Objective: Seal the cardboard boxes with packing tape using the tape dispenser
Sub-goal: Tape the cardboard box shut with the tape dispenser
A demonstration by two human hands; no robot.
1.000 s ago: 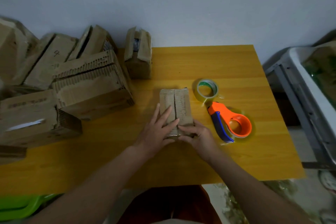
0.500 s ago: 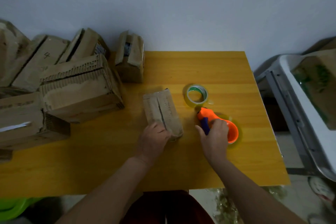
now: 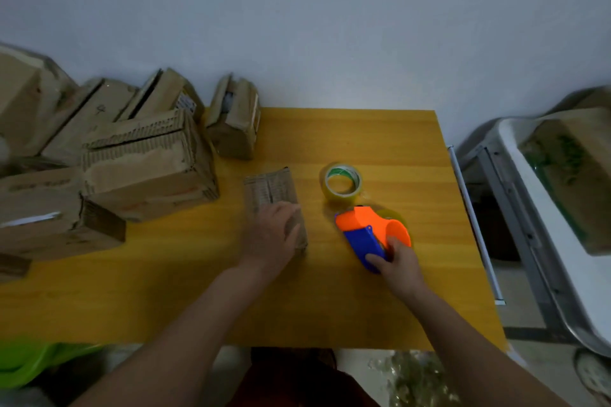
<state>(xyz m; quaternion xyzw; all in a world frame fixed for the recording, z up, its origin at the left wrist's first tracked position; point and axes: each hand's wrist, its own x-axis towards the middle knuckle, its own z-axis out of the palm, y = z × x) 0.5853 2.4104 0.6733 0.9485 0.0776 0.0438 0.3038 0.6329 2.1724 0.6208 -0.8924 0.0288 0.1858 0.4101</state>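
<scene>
A small cardboard box (image 3: 269, 190) lies in the middle of the yellow table (image 3: 363, 301), its two top flaps closed. My left hand (image 3: 272, 235) rests on its near end, fingers over the top. To the right, my right hand (image 3: 398, 263) grips the blue handle of the orange tape dispenser (image 3: 372, 228), which is tilted up off the table. A loose roll of clear tape (image 3: 340, 182) stands just behind the dispenser.
Several larger cardboard boxes (image 3: 145, 165) are piled at the left and back left, one small box (image 3: 233, 122) at the back edge. A white and grey cart (image 3: 542, 218) with a carton stands right of the table. Something green (image 3: 29, 362) sits below the left edge.
My right hand left the small box, took hold of the tape dispenser and lifted it by the handle. My left hand stayed on the box, which turned slightly.
</scene>
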